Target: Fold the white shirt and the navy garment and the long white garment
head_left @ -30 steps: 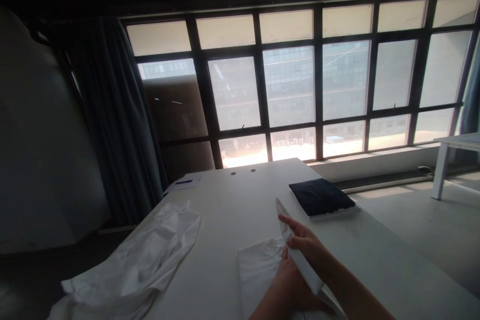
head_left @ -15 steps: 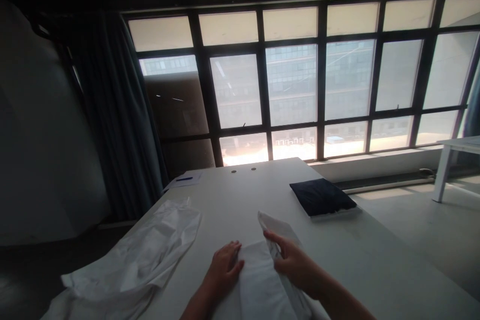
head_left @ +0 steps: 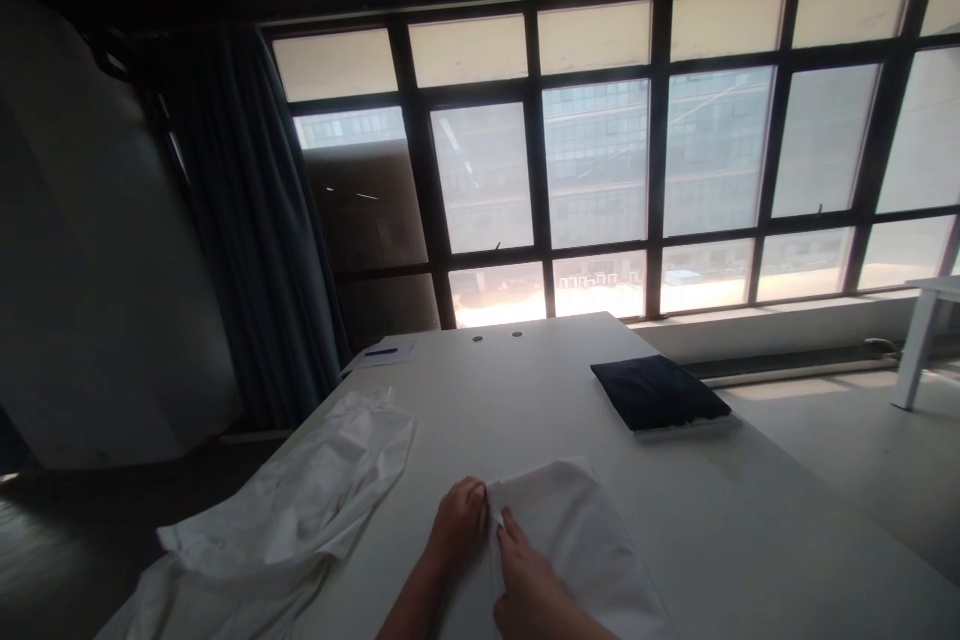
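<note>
A folded white cloth lies flat on the white table in front of me. My left hand rests at its left edge, fingers curled and pinching the edge near the far corner. My right hand lies on the cloth right beside the left one, its fingertips closed on the same edge. The two hands touch or nearly touch. My forearms come in from the bottom of the view.
A crumpled white garment sprawls over the table's left side. A folded dark cloth sits on a white one at the right. A paper with a blue pen lies far left. Windows and a curtain stand behind; another table is far right.
My right hand brought the raised flap of white cloth down leftwards, so the cloth now lies flat. Both hands have come together at its left edge. The view shifted slightly left.
</note>
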`<state>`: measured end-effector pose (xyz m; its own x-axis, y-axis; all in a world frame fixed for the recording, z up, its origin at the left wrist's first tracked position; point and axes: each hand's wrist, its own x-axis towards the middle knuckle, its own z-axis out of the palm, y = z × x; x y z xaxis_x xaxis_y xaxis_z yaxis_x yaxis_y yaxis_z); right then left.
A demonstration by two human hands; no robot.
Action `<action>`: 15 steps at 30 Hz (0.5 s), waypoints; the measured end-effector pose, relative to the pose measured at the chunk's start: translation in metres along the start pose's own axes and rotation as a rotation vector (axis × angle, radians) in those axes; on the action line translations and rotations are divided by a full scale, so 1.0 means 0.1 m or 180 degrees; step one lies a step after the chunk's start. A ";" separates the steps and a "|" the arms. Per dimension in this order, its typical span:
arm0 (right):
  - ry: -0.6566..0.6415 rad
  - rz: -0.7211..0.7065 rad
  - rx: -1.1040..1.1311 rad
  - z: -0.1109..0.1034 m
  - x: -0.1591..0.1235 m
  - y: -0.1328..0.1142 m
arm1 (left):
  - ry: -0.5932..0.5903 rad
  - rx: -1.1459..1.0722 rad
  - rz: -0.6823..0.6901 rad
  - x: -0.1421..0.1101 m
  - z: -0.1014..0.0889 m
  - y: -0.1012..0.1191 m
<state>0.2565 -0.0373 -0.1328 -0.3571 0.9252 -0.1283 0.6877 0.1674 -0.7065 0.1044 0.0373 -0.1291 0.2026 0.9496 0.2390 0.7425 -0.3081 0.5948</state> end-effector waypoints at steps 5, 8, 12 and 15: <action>-0.0317 -0.0227 0.0056 -0.15 -0.15 -0.11 | 0.0254 0.0079 -0.0266 0.02 0.14 0.01; -0.0364 -0.0670 0.0293 -0.44 -0.25 -0.12 | 0.0305 0.0063 -0.0246 0.00 0.15 0.02; 0.0449 -0.0881 0.0689 -1.03 -0.12 0.12 | 0.0316 0.0011 -0.0205 -0.02 0.13 0.01; 0.1396 -0.0584 0.0530 -1.37 0.11 0.53 | 0.0293 -0.0041 -0.0204 -0.02 0.14 0.00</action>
<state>0.3759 0.0285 -0.0766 -0.1386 0.9476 0.2878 0.5156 0.3171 -0.7960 0.1124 0.0366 -0.1402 0.0949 0.9584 0.2693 0.7436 -0.2481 0.6209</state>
